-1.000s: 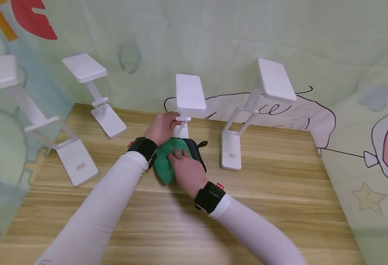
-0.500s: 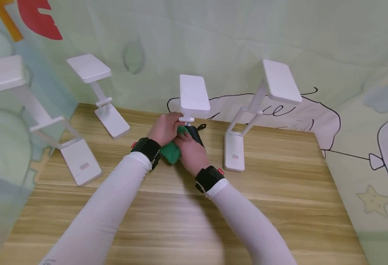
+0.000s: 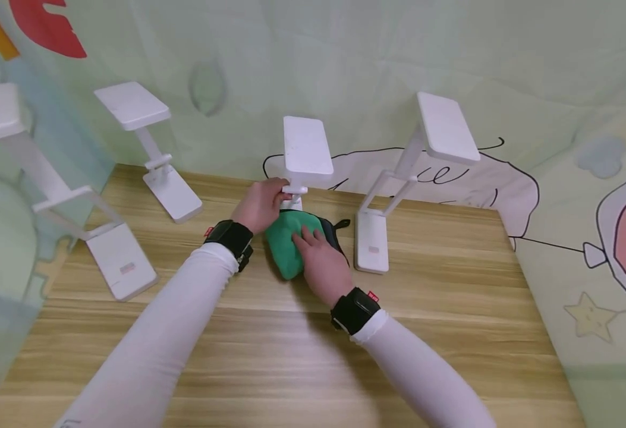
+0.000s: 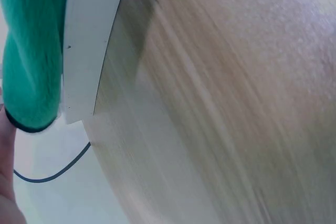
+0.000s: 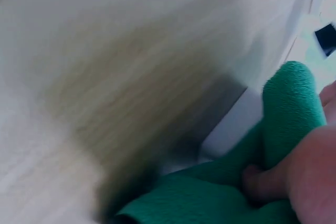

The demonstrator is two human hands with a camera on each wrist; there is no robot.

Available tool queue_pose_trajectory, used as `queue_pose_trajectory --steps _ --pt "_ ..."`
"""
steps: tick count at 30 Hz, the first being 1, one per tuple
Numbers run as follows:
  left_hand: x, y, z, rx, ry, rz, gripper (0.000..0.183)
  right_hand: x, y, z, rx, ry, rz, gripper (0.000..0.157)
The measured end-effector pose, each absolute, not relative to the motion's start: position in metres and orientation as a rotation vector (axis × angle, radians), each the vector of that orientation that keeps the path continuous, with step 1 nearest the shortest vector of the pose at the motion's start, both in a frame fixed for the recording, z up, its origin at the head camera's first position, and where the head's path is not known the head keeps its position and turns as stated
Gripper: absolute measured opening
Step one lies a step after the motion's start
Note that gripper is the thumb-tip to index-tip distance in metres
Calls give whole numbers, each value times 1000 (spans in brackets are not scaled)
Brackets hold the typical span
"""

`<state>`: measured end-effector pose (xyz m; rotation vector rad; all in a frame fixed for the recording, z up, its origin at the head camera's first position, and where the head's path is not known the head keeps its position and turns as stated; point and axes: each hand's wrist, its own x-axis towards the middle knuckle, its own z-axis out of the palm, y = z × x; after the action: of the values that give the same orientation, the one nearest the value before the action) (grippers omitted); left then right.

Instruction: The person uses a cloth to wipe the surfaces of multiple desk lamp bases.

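Green plush cloth with dark edging and a small dark loop (image 3: 285, 249) lies draped over the base of a white, folding desk lamp with a flat rectangular head (image 3: 307, 145), at the far middle of a pale, wood-grained tabletop (image 3: 270, 356). The left hand (image 3: 259, 205) pinches the lamp at its white, bar-shaped hinge (image 3: 295, 189), presumably to keep so slender a stand from sliding or tipping under pressure. The right hand (image 3: 326, 270) presses the cloth from the near right; in the right wrist view its thumb and fingers grip a fold, which probably keeps the fabric snug against the base. The left wrist view shows cloth hanging along the base's white side wall. Three similar white lamps, one right (image 3: 448, 128), one far left (image 3: 132, 105), one near left (image 3: 120, 261), stand well apart, seemingly outside the present work.
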<state>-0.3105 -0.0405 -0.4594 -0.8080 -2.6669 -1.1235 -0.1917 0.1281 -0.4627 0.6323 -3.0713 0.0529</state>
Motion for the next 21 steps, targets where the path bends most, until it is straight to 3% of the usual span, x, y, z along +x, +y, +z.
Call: queue_pose_trajectory --steps 10,21 --pt "-312 -41 -464 -865 -2545 -1120 10 -166 107 -463 922 -2936 -117 47" --pt "-309 -39 -453 -771 -2746 -1095 16 -223 89 -468 914 -2845 51 37"
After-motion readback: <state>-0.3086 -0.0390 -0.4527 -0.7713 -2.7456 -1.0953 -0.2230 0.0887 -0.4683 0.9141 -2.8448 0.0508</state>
